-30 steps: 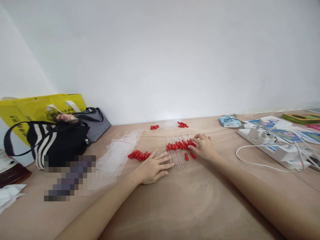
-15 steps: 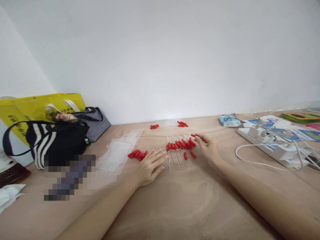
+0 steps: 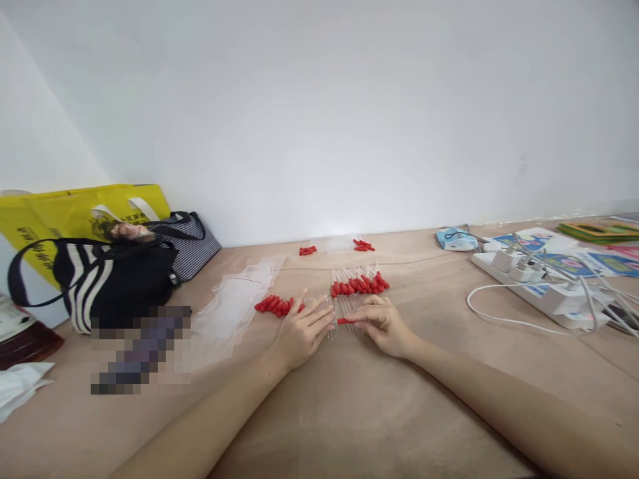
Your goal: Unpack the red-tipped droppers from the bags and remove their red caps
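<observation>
Droppers with red rubber bulbs and thin clear tubes lie on the table in front of me. A row of red bulbs (image 3: 359,285) stretches across the middle, its tubes pointing away. My left hand (image 3: 305,327) rests flat over clear tubes, fingers stretched out, beside another cluster of red bulbs (image 3: 273,305) on its left. My right hand (image 3: 385,326) pinches a dropper by its red bulb (image 3: 345,321); the bulb points left, close to my left fingertips. Part of the tubes beneath both hands is hidden.
Clear plastic bags (image 3: 232,303) overlap left of the droppers. Two small dropper bundles lie near the wall, one with red bulbs (image 3: 363,245). A black bag (image 3: 120,286) stands at left. At right are a power strip (image 3: 539,293) with cables and a blue mask (image 3: 456,239).
My right hand has moved left and nearer, from the row's right end to beside my left hand. Two loose red bulbs below the row no longer show there. My left hand stays nearly still.
</observation>
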The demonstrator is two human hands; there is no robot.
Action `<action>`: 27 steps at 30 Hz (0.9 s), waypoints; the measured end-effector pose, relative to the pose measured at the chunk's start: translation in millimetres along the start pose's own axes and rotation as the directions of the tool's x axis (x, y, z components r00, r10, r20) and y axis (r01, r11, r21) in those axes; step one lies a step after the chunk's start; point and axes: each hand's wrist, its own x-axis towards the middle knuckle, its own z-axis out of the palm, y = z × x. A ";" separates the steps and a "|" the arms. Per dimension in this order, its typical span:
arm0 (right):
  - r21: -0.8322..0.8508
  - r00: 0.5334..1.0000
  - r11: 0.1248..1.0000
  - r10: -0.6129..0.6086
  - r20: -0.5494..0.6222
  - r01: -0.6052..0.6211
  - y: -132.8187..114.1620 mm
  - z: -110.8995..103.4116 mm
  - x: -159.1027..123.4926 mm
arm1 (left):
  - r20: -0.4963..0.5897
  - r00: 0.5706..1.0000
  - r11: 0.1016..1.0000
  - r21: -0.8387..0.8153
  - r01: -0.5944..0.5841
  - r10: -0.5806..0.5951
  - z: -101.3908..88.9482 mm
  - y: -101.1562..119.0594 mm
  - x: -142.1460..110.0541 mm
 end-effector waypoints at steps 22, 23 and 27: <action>-0.456 0.967 0.870 -0.245 -0.065 0.190 -17.7 6.4 1.0 | -0.006 0.999 0.999 0.028 -0.043 0.043 -4.3 11.4 6.4; -0.451 0.967 0.871 -0.249 -0.057 0.198 -18.0 6.0 0.9 | -0.006 0.999 0.999 0.024 -0.044 0.044 -4.5 11.5 6.5; -0.429 0.966 0.879 -0.253 -0.053 0.207 -17.7 5.4 -0.1 | -0.007 0.999 0.999 0.007 -0.040 0.040 -4.1 11.9 6.8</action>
